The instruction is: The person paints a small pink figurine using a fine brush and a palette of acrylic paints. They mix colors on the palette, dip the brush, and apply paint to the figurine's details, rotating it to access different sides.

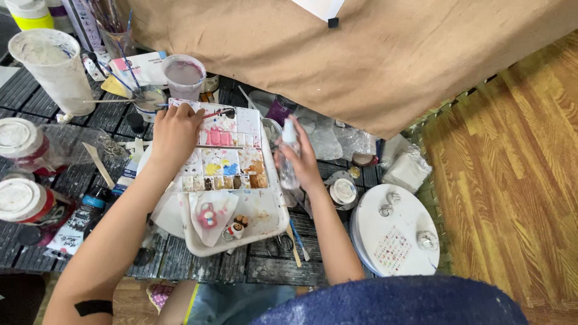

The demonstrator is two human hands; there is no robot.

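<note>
1. A small clear spray bottle [289,153] stands upright in the right hand [303,159], fingers wrapped round its body, just beside the right edge of the paint palette [226,153].
2. The palette lies open on a white tray [265,219]; its wells hold pink, yellow, blue, orange and brown paint, and a thin brush [217,112] lies across its upper part.
3. The left hand [176,133] rests on the palette's upper left corner, fingers curled over the edge; whether it grips anything else I cannot tell.
4. On the tray's near part lie a paper towel with a pink-painted piece [208,215] and a small painted figure [236,227].
5. Behind the palette stand a cup of murky purple water [183,75] and a jar of brushes [114,30].
6. To the left sit a tall cloudy plastic cup [51,69] and two white-lidded jars [21,171].
7. To the right lies a round white board [394,232] carrying small beads and metal rings.
</note>
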